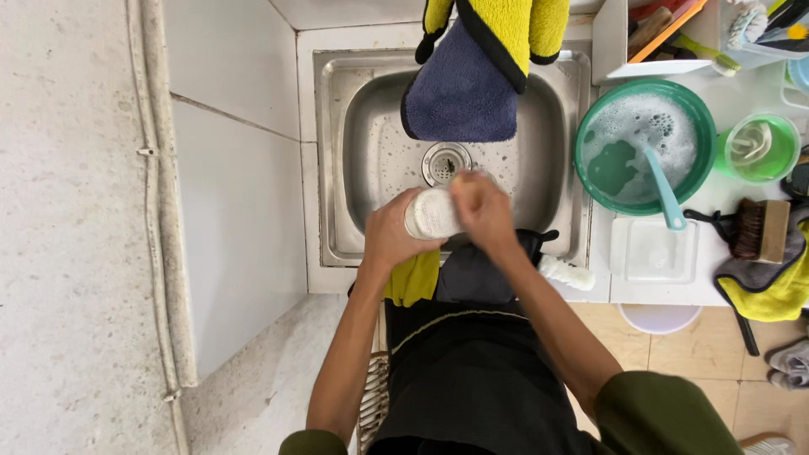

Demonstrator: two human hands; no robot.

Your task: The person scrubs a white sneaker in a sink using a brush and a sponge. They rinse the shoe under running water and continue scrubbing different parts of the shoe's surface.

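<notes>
Steel sink point(337, 168) in a tiled corner: left hand point(389, 238) clamped round a white shoe point(431, 212) over the near basin, right hand point(482, 209) closed on something small, probably scrubbing; looks mid-scrub, rinse likely next.

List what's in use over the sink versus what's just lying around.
In use:
left hand holding the white shoe
right hand rubbing its sole
steel sink

Lying about:
green basin of suds
blue-handled brush
green cup
wooden brush
clear tray
blue-and-yellow cloth
</notes>
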